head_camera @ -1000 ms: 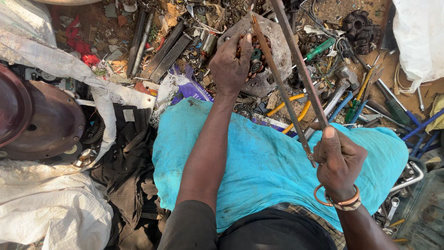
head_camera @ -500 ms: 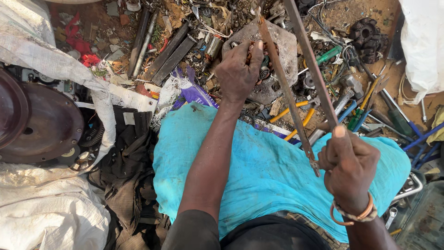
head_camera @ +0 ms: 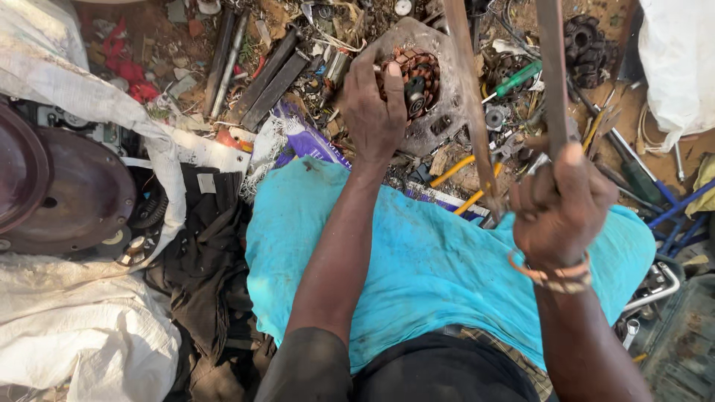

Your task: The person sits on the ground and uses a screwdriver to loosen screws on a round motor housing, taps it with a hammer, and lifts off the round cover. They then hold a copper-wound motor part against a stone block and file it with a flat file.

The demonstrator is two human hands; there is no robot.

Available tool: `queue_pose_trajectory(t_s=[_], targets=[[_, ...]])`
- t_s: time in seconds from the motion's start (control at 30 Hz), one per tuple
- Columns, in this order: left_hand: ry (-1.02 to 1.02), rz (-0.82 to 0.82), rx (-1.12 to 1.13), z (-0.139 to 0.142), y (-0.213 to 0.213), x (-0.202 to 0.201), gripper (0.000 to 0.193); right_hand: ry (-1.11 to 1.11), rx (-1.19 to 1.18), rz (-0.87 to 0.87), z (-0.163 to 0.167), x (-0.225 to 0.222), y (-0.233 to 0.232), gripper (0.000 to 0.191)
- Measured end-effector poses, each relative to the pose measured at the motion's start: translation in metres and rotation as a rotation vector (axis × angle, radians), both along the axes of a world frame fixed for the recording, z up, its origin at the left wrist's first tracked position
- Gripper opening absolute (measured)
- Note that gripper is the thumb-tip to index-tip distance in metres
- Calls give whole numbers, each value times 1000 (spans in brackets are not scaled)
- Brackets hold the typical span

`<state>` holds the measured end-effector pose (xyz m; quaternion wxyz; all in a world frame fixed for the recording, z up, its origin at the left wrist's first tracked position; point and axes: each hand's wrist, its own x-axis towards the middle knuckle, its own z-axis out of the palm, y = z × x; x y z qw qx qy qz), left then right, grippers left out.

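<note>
Head view, looking down over the person's lap. Left hand (head_camera: 375,112) reaches fwd over a turquoise cloth (head_camera: 417,268) and rests on a round copper-wound motor part (head_camera: 415,78); fingers curl over its near edge, thumb on the rim, so the hand is closed on it. The part sits on a flat grey metal plate (head_camera: 439,112) lying on the ground among scrap, just beyond the cloth's far edge.

Right hand (head_camera: 557,212), w/ bands at the wrist, is fisted tight round the lower ends of two long rusty metal bars (head_camera: 477,126); the bars rise up & away from the fist, splaying apart toward the top of frame.

Surroundings: screwdrivers w/ green (head_camera: 515,79) and yellow (head_camera: 456,170) handles lie in the scrap betw. the hands. Dark flat bars (head_camera: 268,85) lie upper left. A round brown metal dish (head_camera: 71,193) sits far left, beside white sacking (head_camera: 82,342). A black gear (head_camera: 588,41) lies upper right.
</note>
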<state>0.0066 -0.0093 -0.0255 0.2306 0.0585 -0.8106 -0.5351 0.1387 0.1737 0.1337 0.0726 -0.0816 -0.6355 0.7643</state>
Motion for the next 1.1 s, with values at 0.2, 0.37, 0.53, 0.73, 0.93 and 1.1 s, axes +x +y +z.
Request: queue_pose_trajectory(t_s=[0.2, 0.37, 0.53, 0.73, 0.93, 1.1], targets=[[-50, -241, -133, 4, -15, -20, 35, -292, -5, -56, 34, 52, 8, 46], [-76, -289, -55, 9, -16, -19, 34, -316, -26, -69, 21, 65, 11, 46], [-84, -307, -9, 15, -20, -18, 35, -307, -18, -41, 18, 65, 14, 47], [-88, -349, -36, 17, -21, -20, 38, -306, 23, -39, 24, 63, 11, 47], [-109, -384, -86, 12, -23, -21, 38, -299, 51, -28, 21, 62, 17, 46], [-96, -381, -81, 4, -19, -24, 37, -317, 64, -23, 30, 55, 10, 46]])
